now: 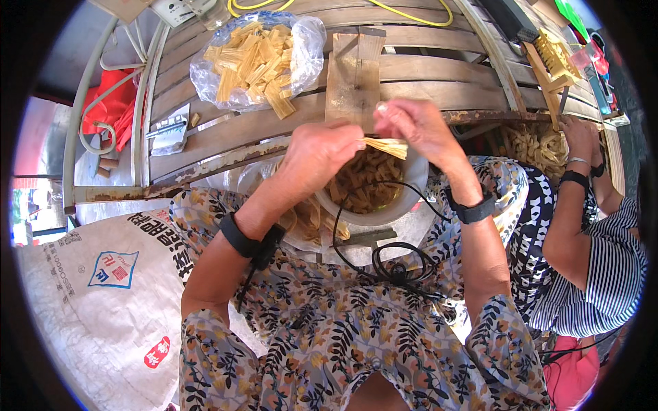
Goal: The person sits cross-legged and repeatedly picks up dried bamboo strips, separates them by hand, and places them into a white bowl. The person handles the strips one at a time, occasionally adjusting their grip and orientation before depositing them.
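Observation:
Over a white bucket, my left hand pinches a small bundle of pale yellow fibrous strips between thumb and fingers. Its loose ends point right, towards my right hand. My right hand is raised just beyond them with its fingers curled; whether anything is between its fingertips is unclear. Short yellow-brown pieces lie inside the bucket, partly hidden by my left hand and the bundle. A wooden board rests on the slatted table right behind my hands.
An open plastic bag of flat yellow pieces sits on the slatted table. Black cable loops across my lap. A large woven sack stands at left. A co-worker's hands are at right, beside pale curled strips.

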Demonstrator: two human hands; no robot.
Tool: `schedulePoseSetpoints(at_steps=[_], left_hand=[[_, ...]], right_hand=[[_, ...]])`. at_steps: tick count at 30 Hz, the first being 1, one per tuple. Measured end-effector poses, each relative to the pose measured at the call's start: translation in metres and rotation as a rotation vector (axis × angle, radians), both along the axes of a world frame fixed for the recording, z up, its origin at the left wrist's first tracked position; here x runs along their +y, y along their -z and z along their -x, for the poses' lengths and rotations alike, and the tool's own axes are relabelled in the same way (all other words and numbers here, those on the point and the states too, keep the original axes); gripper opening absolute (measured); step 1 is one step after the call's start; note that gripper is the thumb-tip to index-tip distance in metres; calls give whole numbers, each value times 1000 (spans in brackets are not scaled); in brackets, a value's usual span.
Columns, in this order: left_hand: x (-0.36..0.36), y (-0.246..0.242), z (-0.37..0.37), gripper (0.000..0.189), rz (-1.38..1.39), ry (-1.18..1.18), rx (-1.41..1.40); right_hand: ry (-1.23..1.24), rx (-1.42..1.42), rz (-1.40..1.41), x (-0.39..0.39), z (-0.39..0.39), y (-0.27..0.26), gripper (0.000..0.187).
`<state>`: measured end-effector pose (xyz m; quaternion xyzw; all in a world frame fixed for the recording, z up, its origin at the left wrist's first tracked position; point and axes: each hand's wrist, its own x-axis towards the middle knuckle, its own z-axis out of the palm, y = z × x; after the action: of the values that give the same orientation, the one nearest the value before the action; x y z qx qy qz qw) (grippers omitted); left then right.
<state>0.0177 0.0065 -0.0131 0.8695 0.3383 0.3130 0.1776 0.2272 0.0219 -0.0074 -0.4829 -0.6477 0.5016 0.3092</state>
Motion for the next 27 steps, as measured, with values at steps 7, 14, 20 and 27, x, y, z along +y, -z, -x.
schedulePoseSetpoints(at_steps=[7, 14, 20, 27], left_hand=[[10, -21, 17, 13, 672, 54, -290], [3, 11, -1, 28, 1476, 282, -746], [-5, 28, -15, 29, 1625, 327, -872], [-1, 6, -20, 20, 912, -209, -774]], right_hand=[[-491, 383, 566, -22, 16, -7, 33], [-165, 393, 45, -12, 22, -14, 38], [-148, -15, -422, -12, 25, 10, 32], [170, -234, -235, -13, 26, -5, 17]])
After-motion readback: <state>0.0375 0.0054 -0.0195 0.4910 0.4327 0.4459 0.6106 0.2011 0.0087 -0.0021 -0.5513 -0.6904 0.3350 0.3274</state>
